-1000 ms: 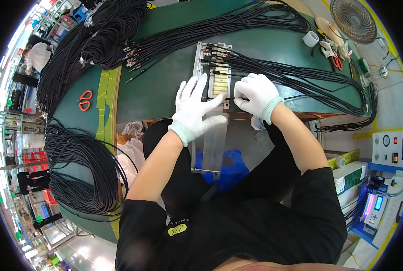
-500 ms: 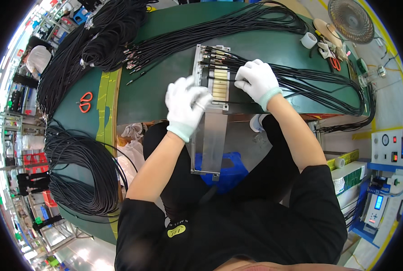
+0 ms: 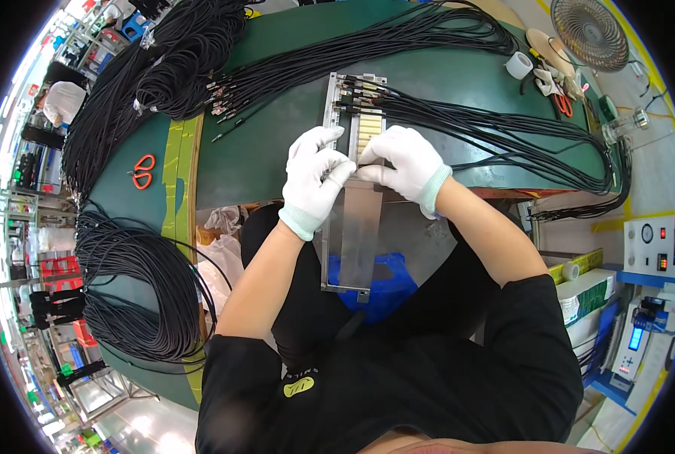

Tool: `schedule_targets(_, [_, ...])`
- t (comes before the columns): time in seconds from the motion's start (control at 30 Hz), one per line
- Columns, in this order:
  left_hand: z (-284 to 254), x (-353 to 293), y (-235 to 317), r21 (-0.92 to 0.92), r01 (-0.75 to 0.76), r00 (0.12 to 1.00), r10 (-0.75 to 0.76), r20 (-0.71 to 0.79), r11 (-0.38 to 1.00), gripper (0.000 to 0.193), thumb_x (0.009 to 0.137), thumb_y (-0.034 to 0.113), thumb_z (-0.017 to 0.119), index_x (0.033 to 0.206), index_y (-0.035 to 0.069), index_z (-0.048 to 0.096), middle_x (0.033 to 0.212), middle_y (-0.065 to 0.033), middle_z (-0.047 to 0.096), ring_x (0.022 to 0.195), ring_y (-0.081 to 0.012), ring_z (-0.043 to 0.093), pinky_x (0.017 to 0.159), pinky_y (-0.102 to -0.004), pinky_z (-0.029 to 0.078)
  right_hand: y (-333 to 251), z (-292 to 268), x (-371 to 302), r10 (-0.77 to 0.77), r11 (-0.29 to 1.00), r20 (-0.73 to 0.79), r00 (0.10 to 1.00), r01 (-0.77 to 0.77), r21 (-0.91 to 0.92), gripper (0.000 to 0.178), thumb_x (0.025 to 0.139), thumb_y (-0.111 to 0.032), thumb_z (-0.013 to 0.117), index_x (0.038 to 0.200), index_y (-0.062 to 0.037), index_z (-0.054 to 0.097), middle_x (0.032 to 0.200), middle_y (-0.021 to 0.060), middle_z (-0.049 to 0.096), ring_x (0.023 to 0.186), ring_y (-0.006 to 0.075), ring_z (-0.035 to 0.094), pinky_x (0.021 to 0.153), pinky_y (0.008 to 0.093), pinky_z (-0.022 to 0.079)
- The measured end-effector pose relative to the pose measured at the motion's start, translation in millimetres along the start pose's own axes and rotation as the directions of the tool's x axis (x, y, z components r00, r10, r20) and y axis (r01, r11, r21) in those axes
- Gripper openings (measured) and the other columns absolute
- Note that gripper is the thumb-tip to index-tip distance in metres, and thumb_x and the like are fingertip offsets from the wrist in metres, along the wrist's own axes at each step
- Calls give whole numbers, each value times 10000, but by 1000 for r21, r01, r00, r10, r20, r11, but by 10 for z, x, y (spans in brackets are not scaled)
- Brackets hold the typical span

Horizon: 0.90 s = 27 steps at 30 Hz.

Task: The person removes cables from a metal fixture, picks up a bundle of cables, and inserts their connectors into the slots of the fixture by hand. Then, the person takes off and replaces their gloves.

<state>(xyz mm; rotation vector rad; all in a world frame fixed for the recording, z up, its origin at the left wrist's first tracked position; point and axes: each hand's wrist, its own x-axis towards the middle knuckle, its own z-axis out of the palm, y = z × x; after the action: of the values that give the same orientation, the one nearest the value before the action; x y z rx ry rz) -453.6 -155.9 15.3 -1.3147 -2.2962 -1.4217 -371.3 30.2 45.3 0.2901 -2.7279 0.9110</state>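
Note:
My left hand and my right hand, both in white gloves, meet over the near end of a metal fixture. Their fingertips pinch close together, and what lies between them is too small and covered to make out. Pale yellow slotted blocks show in the fixture just beyond my right hand. At its far end, black cables lie with their connector ends in the fixture and trail away to the right. The fixture's long metal plate juts past the table edge above my lap.
More black cables stretch across the back of the green table. Coiled cable bundles are heaped at left. Orange-handled scissors lie beside yellow tape. A white roll and a fan are at the far right.
My right hand has moved left and nearer, from the fixture's right side to my left hand. My left hand has shifted slightly, and the fingertips now meet.

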Motion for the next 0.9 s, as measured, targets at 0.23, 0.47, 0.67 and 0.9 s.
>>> schedule_targets(0.23, [25,-13,-65,-114,95,995,-91,42,989,76,797,141,701,779,67,698,1173,-126,641,1162,-290,523,992,-388,389,4,94,-20,-172,971,-102,980,152,-186,165,762,-264,730,838,-138,654,802,18,626,835,249,572,745,365,421])
schedule_targets(0.47, [-119,-28,-185,132,63,990,-45,-134,989,96,800,117,704,751,51,656,1121,-137,646,1074,-290,561,954,-385,411,327,-71,-103,-13,998,-90,996,7,-68,77,793,-184,694,817,-115,669,774,32,667,777,246,600,745,368,465])
schedule_targets(0.67, [-51,-52,-282,249,87,988,-51,-146,965,85,801,176,707,847,105,698,1040,-72,676,1047,-275,584,932,-399,425,272,-121,-125,-8,983,-10,1000,6,-183,58,770,-165,691,768,-126,648,719,19,633,744,237,584,726,359,454])
schedule_targets(0.9, [-47,-32,-253,152,100,987,-79,-140,983,104,837,158,674,907,88,703,981,-75,689,1002,-251,614,917,-378,441,367,-127,-130,-44,965,-36,998,33,-261,62,730,-141,682,713,-127,624,681,20,612,728,240,572,669,359,444])
